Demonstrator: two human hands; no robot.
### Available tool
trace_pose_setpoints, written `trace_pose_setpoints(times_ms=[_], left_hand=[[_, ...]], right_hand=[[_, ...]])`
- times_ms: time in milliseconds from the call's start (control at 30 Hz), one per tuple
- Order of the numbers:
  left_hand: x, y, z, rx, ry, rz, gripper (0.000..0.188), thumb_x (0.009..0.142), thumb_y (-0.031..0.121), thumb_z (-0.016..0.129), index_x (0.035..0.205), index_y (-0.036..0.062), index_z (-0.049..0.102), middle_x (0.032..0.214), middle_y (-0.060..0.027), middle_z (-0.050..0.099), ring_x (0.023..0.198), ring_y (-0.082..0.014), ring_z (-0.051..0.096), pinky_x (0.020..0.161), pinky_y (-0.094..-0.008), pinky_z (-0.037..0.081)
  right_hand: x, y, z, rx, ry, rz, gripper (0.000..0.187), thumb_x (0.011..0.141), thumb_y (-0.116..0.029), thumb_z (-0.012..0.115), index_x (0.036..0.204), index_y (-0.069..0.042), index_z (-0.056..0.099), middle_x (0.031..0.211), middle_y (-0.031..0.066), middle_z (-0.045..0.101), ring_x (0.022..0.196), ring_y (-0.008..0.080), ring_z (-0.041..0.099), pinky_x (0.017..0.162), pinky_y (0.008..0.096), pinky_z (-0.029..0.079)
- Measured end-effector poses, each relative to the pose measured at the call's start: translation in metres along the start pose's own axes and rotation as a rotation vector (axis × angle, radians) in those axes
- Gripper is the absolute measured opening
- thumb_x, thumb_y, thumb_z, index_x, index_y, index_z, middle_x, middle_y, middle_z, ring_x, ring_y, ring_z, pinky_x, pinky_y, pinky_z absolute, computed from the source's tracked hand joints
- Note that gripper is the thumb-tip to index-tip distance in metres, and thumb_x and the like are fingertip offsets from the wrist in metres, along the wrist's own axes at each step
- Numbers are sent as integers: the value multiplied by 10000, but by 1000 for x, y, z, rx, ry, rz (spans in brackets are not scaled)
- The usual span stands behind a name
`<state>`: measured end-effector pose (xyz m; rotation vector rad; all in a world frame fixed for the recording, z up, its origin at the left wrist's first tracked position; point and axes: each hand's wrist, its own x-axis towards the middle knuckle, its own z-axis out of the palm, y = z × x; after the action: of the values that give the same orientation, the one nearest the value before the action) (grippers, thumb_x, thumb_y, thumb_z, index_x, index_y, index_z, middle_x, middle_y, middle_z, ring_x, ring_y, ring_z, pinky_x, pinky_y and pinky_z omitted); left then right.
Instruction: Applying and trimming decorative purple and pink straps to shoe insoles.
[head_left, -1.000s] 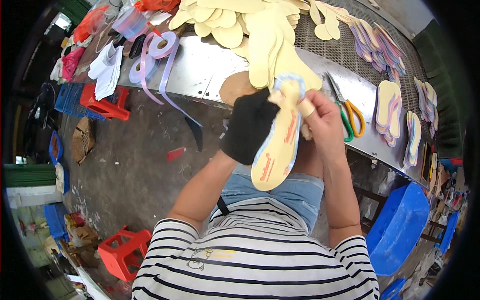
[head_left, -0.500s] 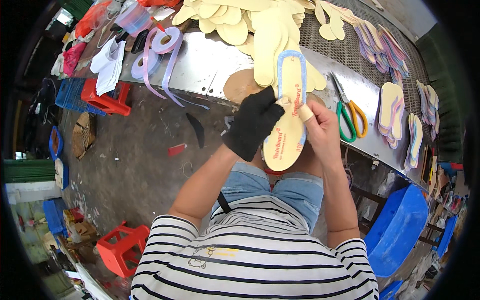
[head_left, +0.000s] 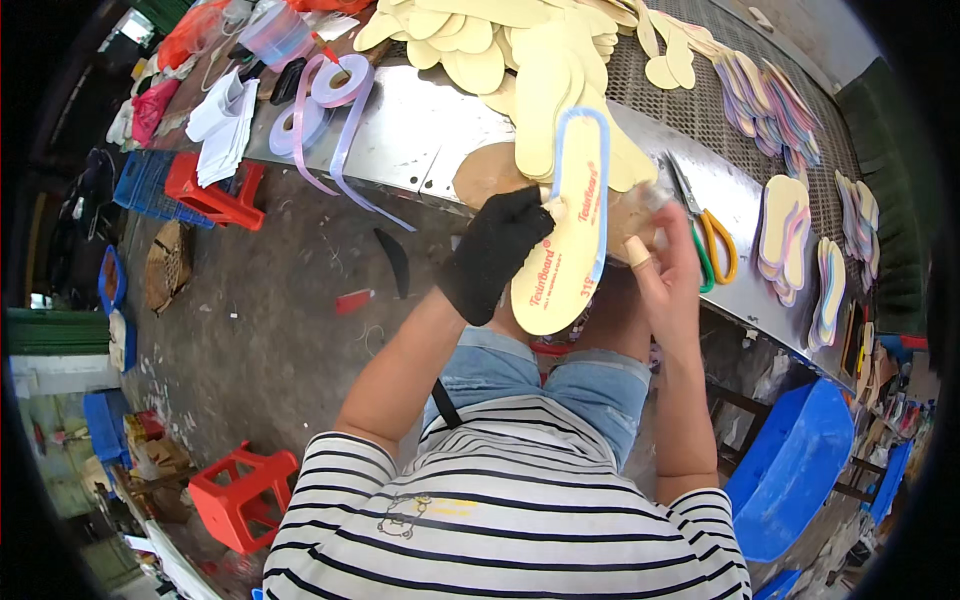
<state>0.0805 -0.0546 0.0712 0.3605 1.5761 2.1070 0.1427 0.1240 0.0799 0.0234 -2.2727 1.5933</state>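
Observation:
My left hand (head_left: 497,258), in a black fingerless glove, pinches the left edge of a pale yellow insole board (head_left: 560,275). A light blue strip (head_left: 604,190) runs round its far end and down its right edge. The board has red printing and slants over my lap. Off its right side, my right hand (head_left: 672,275) is bare with thumb and fingers apart, a tan wrap on the thumb; the index tip is blurred. Close to that hand lie scissors (head_left: 718,248) with one green and one orange handle. Beyond the board is a heap of plain yellow insole boards (head_left: 545,95).
Lilac ribbon rolls (head_left: 342,82) and white folded cloths (head_left: 225,125) lie on the metal bench at left. Edged insole stacks (head_left: 785,225) lie at right. Below stand a blue tub (head_left: 795,460) and red stools (head_left: 240,495).
My right hand has let go of the insole board's right edge and moved a little right, its fingers spreading. The board, still in my left hand, has shifted slightly left and toward me.

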Motion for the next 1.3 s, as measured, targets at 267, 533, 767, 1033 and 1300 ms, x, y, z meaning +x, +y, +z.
trace_pose_setpoints(times_ms=[267,533,767,1033,1300], left_hand=[[6,2,1,8,-160,-76,268,922,260,477,945,10,570,557,-2,489,452,-69,438,419,-193,349],[8,5,25,51,-50,0,186,875,172,578,919,-6,609,607,-11,537,498,-60,493,444,-206,401],[7,7,39,29,30,-132,207,895,208,559,860,9,604,576,-14,536,471,-74,498,421,-208,402],[41,-9,27,-291,-166,-118,371,928,286,493,1117,-32,517,988,-151,616,858,-211,624,733,-274,505],[41,-2,-3,-601,-214,33,515,745,-43,515,1254,-43,436,1428,-230,259,1333,-326,274,1019,-342,402]], right_hand=[[12,-2,-23,52,-52,-27,127,783,-25,624,902,13,643,830,33,631,774,151,573,707,262,447],[7,-1,-20,515,-34,335,155,861,-133,601,913,10,630,776,-22,594,669,30,505,604,182,402],[15,1,-18,423,-43,249,134,881,-148,571,906,-18,585,747,-58,546,651,14,476,581,171,380],[-27,53,-69,307,331,247,170,871,-106,562,1015,-24,598,881,4,618,742,58,556,643,196,437],[-50,165,-327,-841,964,157,247,858,-197,558,976,16,598,682,94,612,614,208,582,618,303,450]])
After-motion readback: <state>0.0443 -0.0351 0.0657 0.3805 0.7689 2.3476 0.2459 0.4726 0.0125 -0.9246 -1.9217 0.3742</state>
